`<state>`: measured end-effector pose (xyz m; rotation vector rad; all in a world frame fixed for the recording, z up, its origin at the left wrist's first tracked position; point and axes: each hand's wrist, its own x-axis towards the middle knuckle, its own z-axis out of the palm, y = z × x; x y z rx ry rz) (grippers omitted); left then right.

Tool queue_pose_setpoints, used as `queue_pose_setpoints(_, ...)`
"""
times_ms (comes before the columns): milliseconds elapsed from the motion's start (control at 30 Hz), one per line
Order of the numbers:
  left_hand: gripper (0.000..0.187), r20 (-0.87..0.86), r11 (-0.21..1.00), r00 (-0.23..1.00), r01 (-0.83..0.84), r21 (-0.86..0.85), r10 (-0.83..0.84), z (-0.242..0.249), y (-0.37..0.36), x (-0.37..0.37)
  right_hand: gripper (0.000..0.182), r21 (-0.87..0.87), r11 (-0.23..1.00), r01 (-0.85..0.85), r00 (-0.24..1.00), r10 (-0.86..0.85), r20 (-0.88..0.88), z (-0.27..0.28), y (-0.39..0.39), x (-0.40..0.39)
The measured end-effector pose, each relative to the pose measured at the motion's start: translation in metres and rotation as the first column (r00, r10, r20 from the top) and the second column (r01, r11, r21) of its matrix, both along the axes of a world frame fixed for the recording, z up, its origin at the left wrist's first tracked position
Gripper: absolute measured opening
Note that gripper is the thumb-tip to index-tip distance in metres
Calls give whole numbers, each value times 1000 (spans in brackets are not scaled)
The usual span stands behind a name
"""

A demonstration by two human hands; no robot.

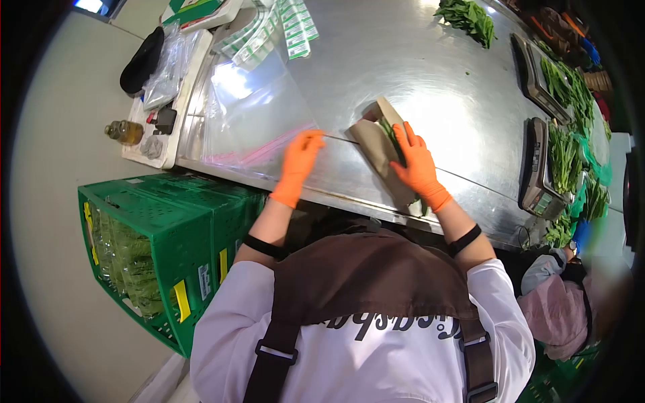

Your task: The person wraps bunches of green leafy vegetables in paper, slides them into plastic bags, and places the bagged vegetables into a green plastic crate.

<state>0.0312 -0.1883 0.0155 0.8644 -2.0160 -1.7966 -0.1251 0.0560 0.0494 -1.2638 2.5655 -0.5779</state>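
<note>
My right hand (418, 168), in an orange glove, lies with fingers stretched out on a bundle of green leafy vegetables (388, 129) partly wrapped in brown paper (373, 144). The bundle rests at a slant near the table's front edge. My left hand (300, 163), also in an orange glove, is over the near edge of a stack of clear plastic zip bags (259, 111) with pink strips. Its fingers are curled together and slightly blurred; whatever may be between them is hidden.
On the steel table (363, 54) lie label sheets (269, 33) and loose greens (470, 23). Two scales (537, 178) with greens stand at right. A white tray (161, 151) sits at left, above green crates (168, 208) of bagged greens. Another person's pink sleeve (554, 312) shows lower right.
</note>
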Motion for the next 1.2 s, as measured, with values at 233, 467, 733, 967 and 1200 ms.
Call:
queue_pose_setpoints(233, 27, 144, 669, 969, -28, -742, 200, -47, -95, 48, 75, -149, 986, -70, 987, 90, 136, 24, -25, 0)
queue_pose_setpoints(467, 20, 310, 981, 950, 94, -171, -37, -58, -135, 36, 71, -270, 880, -391, 869, 449, 206, 58, -74, 43)
queue_pose_setpoints(733, 20, 183, 989, 983, 8, -147, 20, -12, -101, 33, 68, -416, 865, -280, 718, 476, 508, 41, -98, 51)
queue_pose_setpoints(967, 15, -88, 959, 979, -199, -205, 184, 4, -45, 4, 66, -294, 910, -291, 924, 347, 158, 21, -91, 70)
queue_pose_setpoints(1200, 11, -102, 863, 947, -320, -391, 304, 37, -18, -10, 58, -428, 902, -61, 969, 157, 193, 6, -91, 62)
